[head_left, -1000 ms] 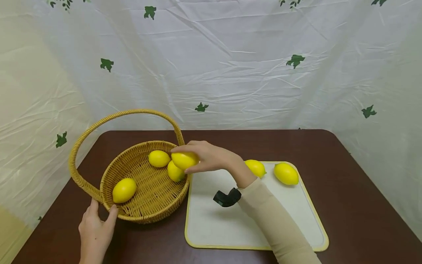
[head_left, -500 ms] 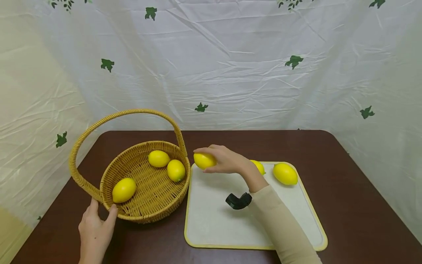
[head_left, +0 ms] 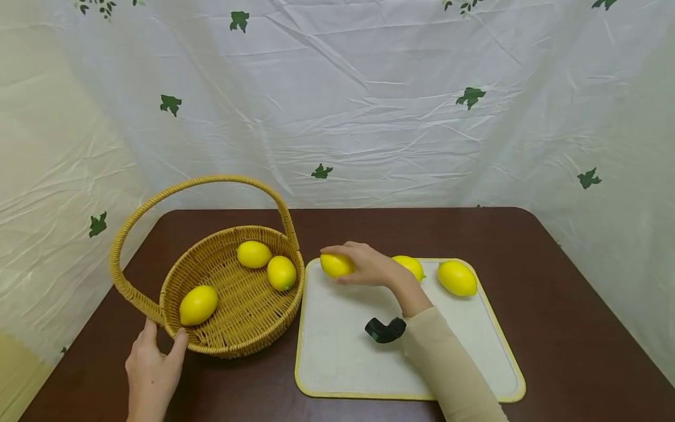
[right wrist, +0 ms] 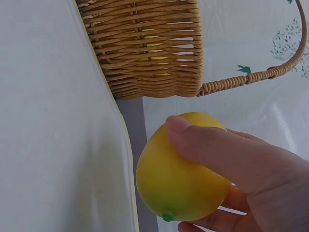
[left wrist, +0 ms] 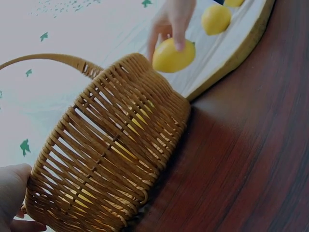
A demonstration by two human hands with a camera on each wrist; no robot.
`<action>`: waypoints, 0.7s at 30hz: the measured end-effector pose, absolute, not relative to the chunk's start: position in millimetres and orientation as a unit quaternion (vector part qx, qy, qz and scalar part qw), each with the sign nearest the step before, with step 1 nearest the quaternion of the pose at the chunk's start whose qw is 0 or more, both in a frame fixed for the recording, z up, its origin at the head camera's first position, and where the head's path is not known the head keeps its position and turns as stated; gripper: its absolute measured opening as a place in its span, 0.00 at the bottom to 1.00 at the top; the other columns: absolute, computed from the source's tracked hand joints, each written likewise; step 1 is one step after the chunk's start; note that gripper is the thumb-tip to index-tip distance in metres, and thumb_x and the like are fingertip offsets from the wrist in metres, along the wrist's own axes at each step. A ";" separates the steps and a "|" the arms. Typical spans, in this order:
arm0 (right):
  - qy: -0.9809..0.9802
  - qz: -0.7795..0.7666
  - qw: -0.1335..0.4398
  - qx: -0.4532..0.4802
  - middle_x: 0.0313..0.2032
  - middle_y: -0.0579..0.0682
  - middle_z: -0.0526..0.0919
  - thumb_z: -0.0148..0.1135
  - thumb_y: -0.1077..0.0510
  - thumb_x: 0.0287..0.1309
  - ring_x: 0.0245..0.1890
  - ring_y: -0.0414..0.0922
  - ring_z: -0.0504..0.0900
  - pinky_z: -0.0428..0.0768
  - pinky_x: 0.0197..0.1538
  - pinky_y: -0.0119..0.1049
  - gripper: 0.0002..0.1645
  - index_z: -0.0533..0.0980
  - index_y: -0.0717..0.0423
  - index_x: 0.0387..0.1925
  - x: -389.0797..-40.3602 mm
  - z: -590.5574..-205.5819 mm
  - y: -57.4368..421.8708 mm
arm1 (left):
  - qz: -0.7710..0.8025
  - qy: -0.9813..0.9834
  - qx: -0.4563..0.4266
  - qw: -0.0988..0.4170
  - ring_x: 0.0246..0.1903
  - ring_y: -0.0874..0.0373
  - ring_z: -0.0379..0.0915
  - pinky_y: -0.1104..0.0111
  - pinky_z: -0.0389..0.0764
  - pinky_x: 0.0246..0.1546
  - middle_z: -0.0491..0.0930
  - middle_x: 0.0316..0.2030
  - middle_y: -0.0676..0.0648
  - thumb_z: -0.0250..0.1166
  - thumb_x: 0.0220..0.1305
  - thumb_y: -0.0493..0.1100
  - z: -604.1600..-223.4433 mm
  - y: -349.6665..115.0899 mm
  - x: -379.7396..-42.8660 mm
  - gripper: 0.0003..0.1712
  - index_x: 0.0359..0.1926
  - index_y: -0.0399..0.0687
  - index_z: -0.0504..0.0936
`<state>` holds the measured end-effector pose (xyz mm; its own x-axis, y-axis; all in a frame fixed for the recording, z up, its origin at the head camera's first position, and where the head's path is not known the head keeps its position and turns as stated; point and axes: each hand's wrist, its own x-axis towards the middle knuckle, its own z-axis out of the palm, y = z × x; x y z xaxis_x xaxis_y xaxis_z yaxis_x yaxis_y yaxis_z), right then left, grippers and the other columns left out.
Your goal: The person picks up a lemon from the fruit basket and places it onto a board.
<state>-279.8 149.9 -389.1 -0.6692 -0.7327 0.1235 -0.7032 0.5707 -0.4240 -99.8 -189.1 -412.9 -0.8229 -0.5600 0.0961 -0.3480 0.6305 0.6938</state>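
Observation:
My right hand [head_left: 371, 266] grips a yellow lemon [head_left: 336, 265] between thumb and fingers, over the far left corner of a white cutting board [head_left: 358, 357] with a yellow rim. Whether that lemon touches the board is hard to tell. To its left stands a round wicker basket [head_left: 253, 316] with a tall arched handle. My left hand [head_left: 154, 372] holds the near left side of the basket, just below the handle's base; in the left wrist view its thumb [left wrist: 18, 173] lies at the rim. Inside the basket are three lemons [head_left: 198, 305], one near the left wall and two toward the far right.
Two more lemons [head_left: 457, 278] lie at the far side of the board, one partly behind my right wrist. Basket and board stand side by side on a dark brown table [head_left: 569, 328]. A white curtain with green leaves [head_left: 369, 117] hangs behind the table.
My right hand has moved right with the lemon, from above the basket's right rim to over the board's far left corner. The left hand and basket have stayed in place.

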 end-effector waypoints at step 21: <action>0.899 -0.191 0.018 -0.394 0.44 0.49 0.74 0.67 0.52 0.44 0.42 0.44 0.71 0.71 0.47 0.39 0.35 0.68 0.46 0.57 -279.4 -403.6 154.4 | -0.346 -0.891 0.259 0.137 0.54 0.32 0.56 0.40 0.56 0.49 0.64 0.53 0.30 0.50 0.60 0.51 -412.9 -191.9 -99.9 0.36 0.66 0.42 0.54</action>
